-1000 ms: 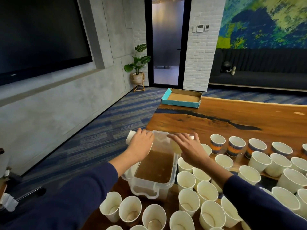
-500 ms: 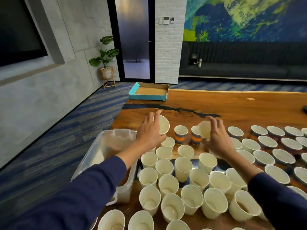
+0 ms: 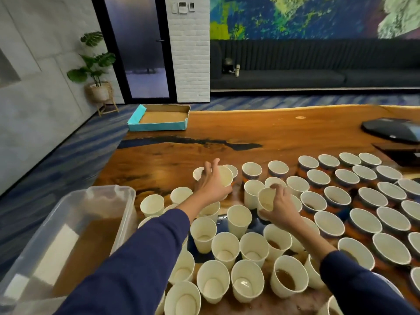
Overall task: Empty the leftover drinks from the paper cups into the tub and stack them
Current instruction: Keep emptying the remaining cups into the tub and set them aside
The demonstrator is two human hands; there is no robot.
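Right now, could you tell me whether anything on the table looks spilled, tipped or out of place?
No spill or tipped cup stands out. The paper cups on the table stand upright, apart from the tilted ones in the left hand and right hand. The brown liquid stays inside the tub.

Upright paper cups (image 3: 238,218) crowd the near and right part of the wooden table (image 3: 272,133), packed rim to rim with hardly a gap. A clear tub (image 3: 127,201) blocks the near left edge. Bare wood lies open beyond the cups, up to a teal tray (image 3: 156,127) at far left and a dark device (image 3: 391,131) at far right.
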